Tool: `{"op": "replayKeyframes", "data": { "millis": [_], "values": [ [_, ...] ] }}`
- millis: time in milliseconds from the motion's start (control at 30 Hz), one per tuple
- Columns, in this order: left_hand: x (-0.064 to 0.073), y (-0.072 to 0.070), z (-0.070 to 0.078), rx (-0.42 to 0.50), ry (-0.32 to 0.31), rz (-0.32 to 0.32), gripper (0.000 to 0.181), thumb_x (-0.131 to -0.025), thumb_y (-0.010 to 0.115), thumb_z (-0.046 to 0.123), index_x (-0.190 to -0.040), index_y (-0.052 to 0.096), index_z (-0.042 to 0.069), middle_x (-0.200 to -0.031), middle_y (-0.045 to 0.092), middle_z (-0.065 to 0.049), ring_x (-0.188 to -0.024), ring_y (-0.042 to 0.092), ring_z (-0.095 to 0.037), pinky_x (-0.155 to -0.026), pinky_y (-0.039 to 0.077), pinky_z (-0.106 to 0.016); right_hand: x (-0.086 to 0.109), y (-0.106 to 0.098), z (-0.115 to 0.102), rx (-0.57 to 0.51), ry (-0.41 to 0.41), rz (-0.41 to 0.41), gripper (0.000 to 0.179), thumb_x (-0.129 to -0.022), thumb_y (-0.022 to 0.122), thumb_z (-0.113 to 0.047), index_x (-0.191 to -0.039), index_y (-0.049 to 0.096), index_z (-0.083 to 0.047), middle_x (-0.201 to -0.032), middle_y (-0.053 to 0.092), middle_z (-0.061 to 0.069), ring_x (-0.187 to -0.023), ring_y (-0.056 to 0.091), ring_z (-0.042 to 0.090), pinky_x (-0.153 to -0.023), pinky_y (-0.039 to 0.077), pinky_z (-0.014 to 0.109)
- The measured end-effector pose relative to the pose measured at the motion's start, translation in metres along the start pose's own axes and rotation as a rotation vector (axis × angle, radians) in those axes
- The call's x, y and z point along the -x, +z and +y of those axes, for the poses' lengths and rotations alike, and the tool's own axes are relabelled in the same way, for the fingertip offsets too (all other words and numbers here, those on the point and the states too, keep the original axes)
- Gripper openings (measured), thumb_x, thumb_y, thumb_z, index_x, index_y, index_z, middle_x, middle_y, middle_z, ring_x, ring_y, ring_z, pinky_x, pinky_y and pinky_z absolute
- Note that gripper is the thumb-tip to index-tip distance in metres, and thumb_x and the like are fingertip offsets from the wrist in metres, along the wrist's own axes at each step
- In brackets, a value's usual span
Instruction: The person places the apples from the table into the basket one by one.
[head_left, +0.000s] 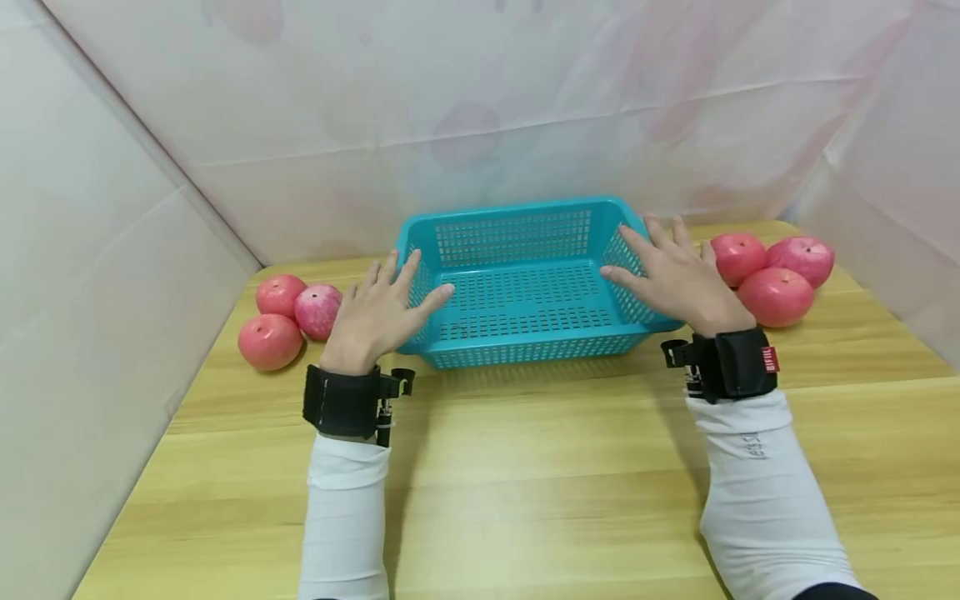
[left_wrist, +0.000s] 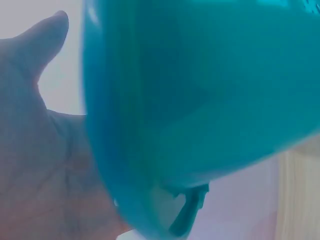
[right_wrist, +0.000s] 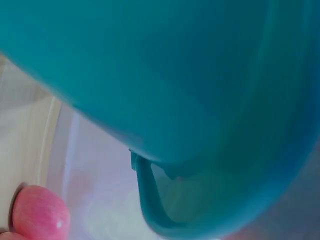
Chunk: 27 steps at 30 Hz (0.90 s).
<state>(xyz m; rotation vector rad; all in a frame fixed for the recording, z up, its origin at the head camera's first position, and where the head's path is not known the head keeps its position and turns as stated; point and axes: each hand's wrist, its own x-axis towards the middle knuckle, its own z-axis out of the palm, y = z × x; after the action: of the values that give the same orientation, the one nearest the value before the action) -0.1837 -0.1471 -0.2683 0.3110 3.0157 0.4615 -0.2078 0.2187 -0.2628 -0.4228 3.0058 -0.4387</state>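
Note:
A turquoise plastic basket (head_left: 525, 348) with perforated sides and floor stands on the table, with nothing in it. Over its left end is my left hand (head_left: 382, 315), fingers spread and thumb stretched toward the inside. My right hand (head_left: 678, 279) lies over the right end in the same way, fingers spread and thumb pointing inward. In the left wrist view the palm (left_wrist: 35, 160) appears beside the basket's rim (left_wrist: 112, 125), fingers not curled round it. The right wrist view is filled mostly by the basket's wall (right_wrist: 150, 90). Whether either hand touches the rim cannot be told.
Three pinkish-red round fruits, one of them a red fruit (head_left: 270, 342), cluster left of the basket. Three more, including a front fruit (head_left: 776, 297), sit at its right. Pale cloth walls (head_left: 315, 100) enclose the wooden table (head_left: 525, 467) behind and on both sides.

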Motion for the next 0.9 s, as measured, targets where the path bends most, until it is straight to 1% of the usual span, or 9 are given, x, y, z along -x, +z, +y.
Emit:
{"op": "replayKeyframes", "data": {
  "millis": [67, 167, 267, 333, 433, 500, 567, 733, 900],
  "values": [
    [0.001, -0.001, -0.001, -0.008, 0.011, 0.035, 0.084, -0.101, 0.033, 0.067, -0.164, 0.013, 0.016, -0.168, 0.010, -0.019, -0.151, 0.013, -0.046, -0.116, 0.014, -0.069, 0.000, 0.000, -0.001, 0.031, -0.029, 0.083, 0.077, -0.104, 0.047, -0.052, -0.159, 0.026, -0.003, -0.164, 0.009, 0.030, -0.147, 0.006, 0.055, -0.105, 0.015, 0.081],
    [0.001, -0.001, -0.002, -0.045, 0.049, 0.129, 0.077, -0.103, 0.041, 0.059, -0.161, 0.027, 0.010, -0.163, 0.025, -0.022, -0.145, 0.031, -0.047, -0.111, 0.031, -0.066, 0.002, -0.001, -0.003, 0.039, -0.050, 0.207, 0.065, -0.103, 0.056, -0.041, -0.150, 0.043, 0.001, -0.157, 0.030, 0.031, -0.141, 0.030, 0.054, -0.099, 0.033, 0.077],
    [0.000, 0.000, -0.001, -0.091, 0.099, 0.245, 0.067, -0.103, 0.052, 0.050, -0.152, 0.045, 0.004, -0.152, 0.044, -0.024, -0.127, 0.054, -0.046, -0.093, 0.052, -0.058, 0.006, -0.001, -0.005, 0.003, -0.050, 0.304, 0.054, -0.102, 0.062, -0.032, -0.142, 0.054, 0.003, -0.148, 0.046, 0.030, -0.133, 0.044, 0.052, -0.095, 0.042, 0.072],
    [0.000, 0.001, -0.001, -0.105, 0.127, 0.320, 0.059, -0.102, 0.059, 0.043, -0.145, 0.054, 0.003, -0.144, 0.054, -0.023, -0.113, 0.063, -0.044, -0.080, 0.058, -0.052, 0.008, 0.000, -0.005, -0.021, -0.056, 0.370, 0.048, -0.100, 0.065, -0.025, -0.136, 0.059, 0.004, -0.140, 0.054, 0.029, -0.126, 0.051, 0.052, -0.088, 0.049, 0.068],
    [0.002, 0.000, 0.000, -0.095, 0.157, 0.426, 0.047, -0.099, 0.067, 0.034, -0.134, 0.064, 0.002, -0.133, 0.063, -0.021, -0.096, 0.069, -0.041, -0.065, 0.058, -0.046, 0.009, 0.002, -0.006, -0.046, -0.069, 0.460, 0.039, -0.098, 0.068, -0.018, -0.129, 0.065, 0.005, -0.127, 0.063, 0.029, -0.112, 0.060, 0.050, -0.073, 0.056, 0.063],
    [0.004, -0.001, -0.001, -0.084, 0.163, 0.474, 0.041, -0.098, 0.069, 0.028, -0.129, 0.068, 0.001, -0.127, 0.067, -0.021, -0.094, 0.069, -0.041, -0.064, 0.058, -0.046, 0.009, 0.003, -0.005, -0.058, -0.065, 0.501, 0.035, -0.097, 0.069, -0.014, -0.126, 0.067, 0.006, -0.121, 0.066, 0.030, -0.103, 0.064, 0.049, -0.067, 0.056, 0.062],
    [0.004, -0.002, -0.002, -0.073, 0.163, 0.507, 0.036, -0.097, 0.071, 0.023, -0.126, 0.070, 0.001, -0.123, 0.069, -0.020, -0.091, 0.069, -0.040, -0.064, 0.057, -0.046, 0.009, 0.004, -0.004, -0.069, -0.049, 0.522, 0.033, -0.096, 0.069, -0.011, -0.123, 0.068, 0.007, -0.116, 0.067, 0.030, -0.098, 0.065, 0.048, -0.066, 0.055, 0.062],
    [0.003, -0.002, -0.006, -0.061, 0.156, 0.539, 0.029, -0.095, 0.072, 0.016, -0.119, 0.073, 0.001, -0.115, 0.072, -0.019, -0.080, 0.068, -0.039, -0.061, 0.055, -0.045, 0.008, 0.004, 0.001, -0.080, -0.007, 0.524, 0.030, -0.095, 0.068, -0.008, -0.119, 0.069, 0.010, -0.114, 0.067, 0.031, -0.093, 0.066, 0.048, -0.066, 0.054, 0.061],
    [0.003, -0.001, -0.007, -0.039, 0.148, 0.553, 0.023, -0.095, 0.072, 0.013, -0.114, 0.075, 0.000, -0.106, 0.074, -0.018, -0.075, 0.068, -0.036, -0.058, 0.054, -0.044, 0.006, 0.005, 0.007, -0.072, 0.015, 0.500, 0.033, -0.094, 0.071, -0.010, -0.119, 0.069, 0.010, -0.109, 0.068, 0.032, -0.084, 0.065, 0.047, -0.059, 0.052, 0.057]
  ]
}}
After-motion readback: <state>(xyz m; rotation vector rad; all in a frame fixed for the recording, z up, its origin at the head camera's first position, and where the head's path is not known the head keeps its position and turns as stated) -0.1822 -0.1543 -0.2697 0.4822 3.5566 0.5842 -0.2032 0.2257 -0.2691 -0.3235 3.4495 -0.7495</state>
